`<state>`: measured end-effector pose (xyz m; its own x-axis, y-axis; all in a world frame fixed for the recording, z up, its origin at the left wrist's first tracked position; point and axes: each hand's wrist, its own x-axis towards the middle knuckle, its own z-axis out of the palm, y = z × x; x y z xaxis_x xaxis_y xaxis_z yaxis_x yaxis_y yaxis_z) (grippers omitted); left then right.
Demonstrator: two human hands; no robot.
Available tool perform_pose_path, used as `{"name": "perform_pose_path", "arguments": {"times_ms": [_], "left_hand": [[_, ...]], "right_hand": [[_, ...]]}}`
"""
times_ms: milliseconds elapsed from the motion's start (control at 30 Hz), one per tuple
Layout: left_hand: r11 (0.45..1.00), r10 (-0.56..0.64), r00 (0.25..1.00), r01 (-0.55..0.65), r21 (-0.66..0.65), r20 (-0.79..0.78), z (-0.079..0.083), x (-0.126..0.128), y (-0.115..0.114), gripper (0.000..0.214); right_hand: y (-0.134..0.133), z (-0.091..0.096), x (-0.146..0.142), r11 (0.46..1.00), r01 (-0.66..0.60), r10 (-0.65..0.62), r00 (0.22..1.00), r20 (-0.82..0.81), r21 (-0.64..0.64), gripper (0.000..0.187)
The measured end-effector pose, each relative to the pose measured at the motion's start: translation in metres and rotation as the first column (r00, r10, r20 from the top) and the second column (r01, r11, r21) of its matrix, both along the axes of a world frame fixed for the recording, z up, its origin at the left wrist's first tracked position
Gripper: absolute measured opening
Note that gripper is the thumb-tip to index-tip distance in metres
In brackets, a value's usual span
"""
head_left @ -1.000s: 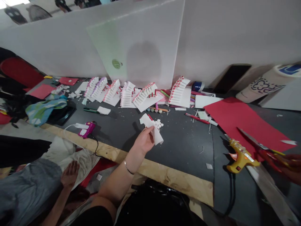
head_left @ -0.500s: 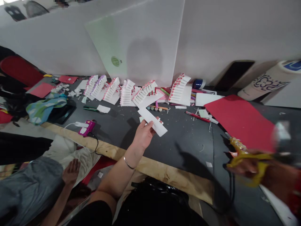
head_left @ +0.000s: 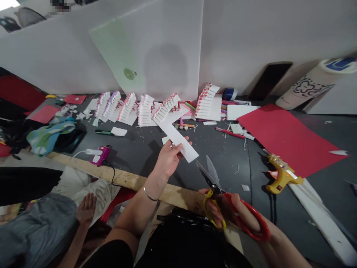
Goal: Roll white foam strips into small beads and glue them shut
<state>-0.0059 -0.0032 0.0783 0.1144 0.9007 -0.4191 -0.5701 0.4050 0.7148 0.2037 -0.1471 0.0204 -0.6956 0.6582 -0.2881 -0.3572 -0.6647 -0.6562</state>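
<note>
My left hand [head_left: 166, 160] pinches a long white paper strip [head_left: 180, 142] above the dark grey table [head_left: 223, 167]; the strip slants down to the right. My right hand [head_left: 231, 210] grips scissors [head_left: 216, 186] with one yellow and one red handle. Their blades are open and point up toward the strip's lower end, a short gap away. A row of white folded paper stairs with red and purple edges [head_left: 145, 109] stands along the white back wall.
A yellow glue gun [head_left: 281, 175] lies at the right beside a red paper sheet [head_left: 281, 136]. A pink glue gun [head_left: 100, 155] lies at the left near the wooden table edge [head_left: 134, 180]. Pens and scraps litter the back. Another person's hand [head_left: 86, 208] rests lower left.
My right hand has come in from the right edge to the lower middle, now holding the scissors open under the strip. The strip, crumpled a second ago, is now held out straight.
</note>
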Motion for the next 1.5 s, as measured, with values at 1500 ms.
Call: {"name": "perform_pose_path", "arguments": {"times_ms": [1500], "left_hand": [[0.975, -0.217, 0.976, 0.218, 0.032, -0.017, 0.003, 0.007, -0.015, 0.052]], "right_hand": [[-0.005, 0.004, -0.032, 0.947, 0.297, -0.305, 0.951, -0.048, -0.123, 0.073]]}}
